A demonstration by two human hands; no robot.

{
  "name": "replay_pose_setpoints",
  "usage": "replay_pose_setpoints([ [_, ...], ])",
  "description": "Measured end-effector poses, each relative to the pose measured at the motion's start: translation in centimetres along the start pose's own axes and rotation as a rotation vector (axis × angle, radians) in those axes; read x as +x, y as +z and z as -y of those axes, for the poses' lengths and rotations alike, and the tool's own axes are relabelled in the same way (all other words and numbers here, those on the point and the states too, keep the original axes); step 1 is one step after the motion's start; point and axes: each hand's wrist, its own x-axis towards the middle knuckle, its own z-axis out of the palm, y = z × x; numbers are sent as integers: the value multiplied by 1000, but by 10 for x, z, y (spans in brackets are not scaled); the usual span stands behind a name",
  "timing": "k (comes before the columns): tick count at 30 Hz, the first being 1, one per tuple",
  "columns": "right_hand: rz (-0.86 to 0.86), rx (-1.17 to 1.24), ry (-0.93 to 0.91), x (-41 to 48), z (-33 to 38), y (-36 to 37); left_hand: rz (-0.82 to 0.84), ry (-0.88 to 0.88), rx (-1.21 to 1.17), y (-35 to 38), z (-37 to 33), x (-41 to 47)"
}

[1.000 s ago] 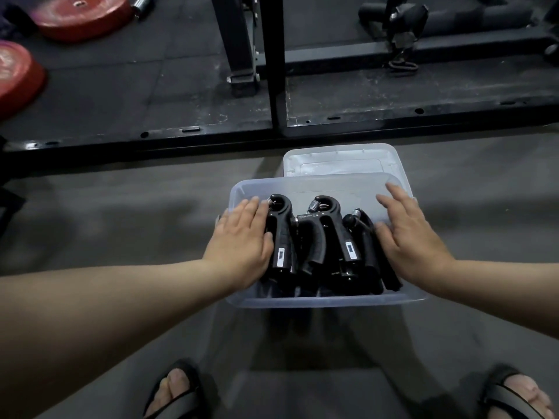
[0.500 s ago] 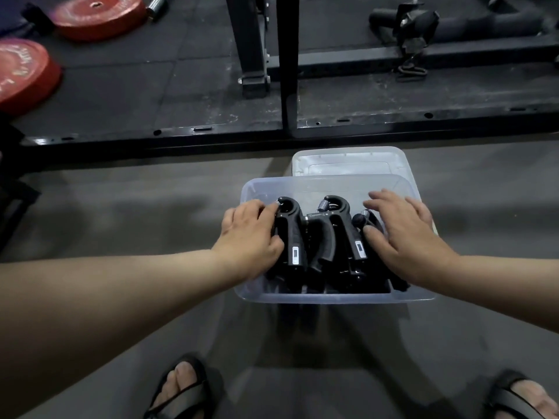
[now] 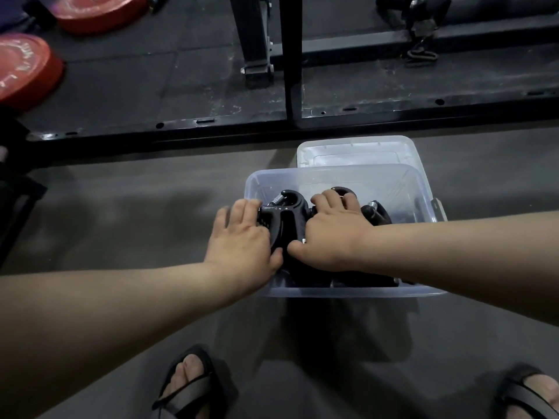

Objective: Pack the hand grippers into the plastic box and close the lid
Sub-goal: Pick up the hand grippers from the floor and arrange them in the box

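**A:** Grippers (image 3: 290,225) sit packed in the clear box (image 3: 402,293) on the floor, black handles side by side, one steel spring showing just beyond the left fingertips.

**B:** Both hands are down inside. The left hand (image 3: 242,246) lies flat on the leftmost gripper, fingers loosely spread over it, thumb tucked against a handle.

**A:** The right hand (image 3: 335,234) presses on the middle ones, fingers draped forward, thumb almost touching the left thumb. Whether either hand actually clasps a handle, one cannot tell.

**B:** Another gripper pokes out just right of the right knuckles.

**A:** And the lid (image 3: 357,152) lies off, flat on the floor past the fingertips, touching the box's far wall.

**B:** Sandalled feet (image 3: 187,385) near the bottom edge.
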Motion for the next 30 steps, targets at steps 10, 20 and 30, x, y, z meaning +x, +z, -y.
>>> replay_pose_setpoints([
  [10, 24, 123, 17, -7, -2, 9, 47, 29, -101, 6, 1, -1],
  [20, -157, 321, 218, -32, -75, 34, -79, 21, -298, -8, -10, 18],
  [30, -29, 600, 206, -29, -74, 47, 189, 231, -242, 9, -35, 23],
])
